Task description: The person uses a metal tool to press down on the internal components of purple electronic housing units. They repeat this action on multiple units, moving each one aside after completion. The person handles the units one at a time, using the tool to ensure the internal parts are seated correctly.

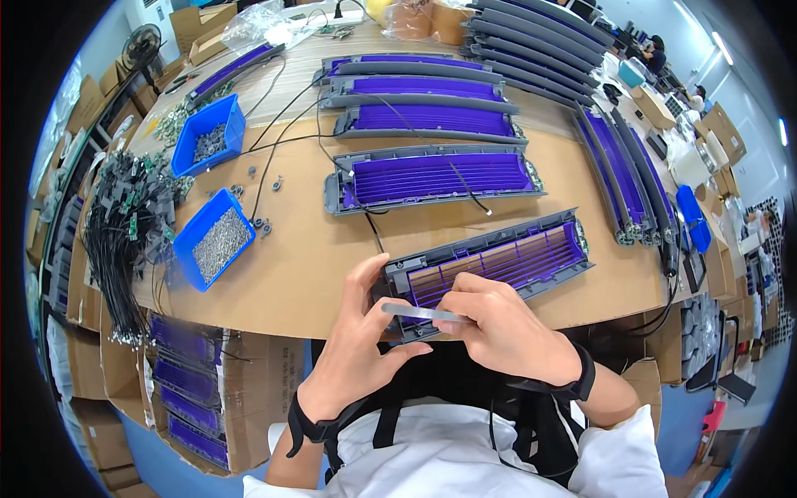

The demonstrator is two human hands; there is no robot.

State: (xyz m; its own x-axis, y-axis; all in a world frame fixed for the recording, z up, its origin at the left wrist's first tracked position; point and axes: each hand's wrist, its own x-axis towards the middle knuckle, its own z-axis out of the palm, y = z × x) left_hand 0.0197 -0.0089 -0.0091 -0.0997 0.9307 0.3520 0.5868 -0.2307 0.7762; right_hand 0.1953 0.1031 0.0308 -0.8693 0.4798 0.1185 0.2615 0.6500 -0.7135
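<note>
A black fan [143, 46] stood at far left near a cardboard box [199, 23], clear plastic [257, 26] lay crumpled nearby, and a teal box [632, 73] sat toward the right, a person in dark clothing [654, 58] beyond it.

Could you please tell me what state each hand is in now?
Left hand: open, thumb and fingers apart, at the nearest purple-and-gray frame.
Right hand: closed, holding a slim gray tool.

The long gray frame [521, 259] with purple bars lies slanted on the table [286, 282], under a thin silver tool [423, 313].
</note>
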